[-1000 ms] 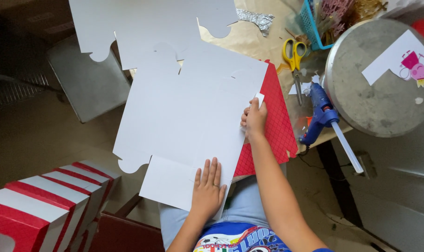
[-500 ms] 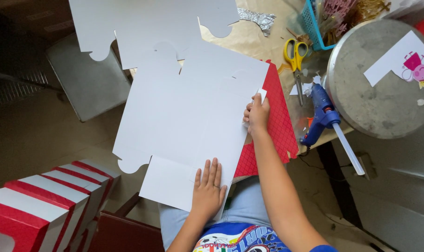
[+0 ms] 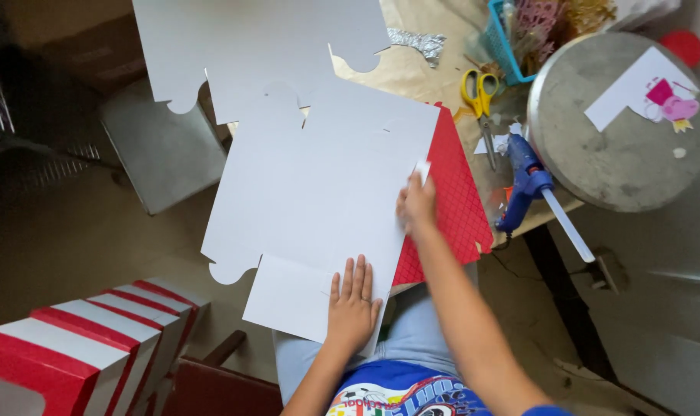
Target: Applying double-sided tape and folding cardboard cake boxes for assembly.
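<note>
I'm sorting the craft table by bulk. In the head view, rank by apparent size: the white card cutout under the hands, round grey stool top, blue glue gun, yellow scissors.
1. White card cutout
2. Round grey stool top
3. Blue glue gun
4. Yellow scissors, only slightly smaller-looking than the gun

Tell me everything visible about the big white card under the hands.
The white card looks like flat, matte cardboard, cut as an unfolded box with rounded tabs and a lower flap. It lies over a red sheet on the table edge. The left hand presses flat on its flap; the right hand presses its right edge.
</note>
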